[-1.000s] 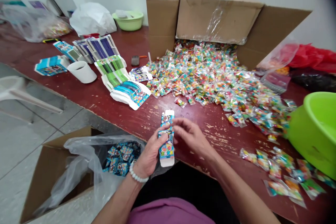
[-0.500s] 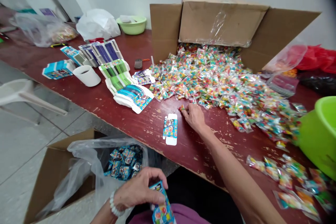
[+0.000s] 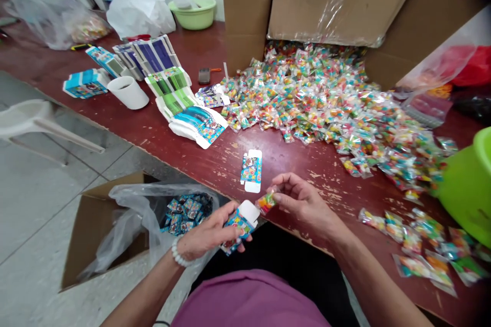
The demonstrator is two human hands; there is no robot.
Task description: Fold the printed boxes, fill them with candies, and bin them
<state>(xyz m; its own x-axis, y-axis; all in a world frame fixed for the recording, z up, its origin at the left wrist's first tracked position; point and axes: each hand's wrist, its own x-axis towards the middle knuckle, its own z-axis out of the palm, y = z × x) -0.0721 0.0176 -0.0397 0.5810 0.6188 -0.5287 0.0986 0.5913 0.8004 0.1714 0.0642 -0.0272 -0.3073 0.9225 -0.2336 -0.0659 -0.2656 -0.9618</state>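
Note:
My left hand (image 3: 209, 235) is closed around a small colourful carton (image 3: 240, 225) with its white end flap open, held just below the table's front edge. My right hand (image 3: 301, 202) pinches a small candy packet (image 3: 266, 202) right at the carton's open end. A flat unfolded carton (image 3: 251, 170) lies on the red table (image 3: 184, 138) just beyond both hands. A big heap of candy packets (image 3: 318, 97) spills from an opened cardboard box (image 3: 337, 5) behind it.
Stacks of flat cartons (image 3: 172, 92) and a white cup (image 3: 128, 93) sit at left. A green basin (image 3: 470, 184) stands at right with loose packets (image 3: 418, 245) before it. A floor box with a plastic bag (image 3: 126, 219) holds filled cartons (image 3: 184, 212). A white chair (image 3: 34, 122) stands at left.
My right hand came back from the heap with a candy packet. My left hand raised the carton toward it. The flat carton stayed on the table.

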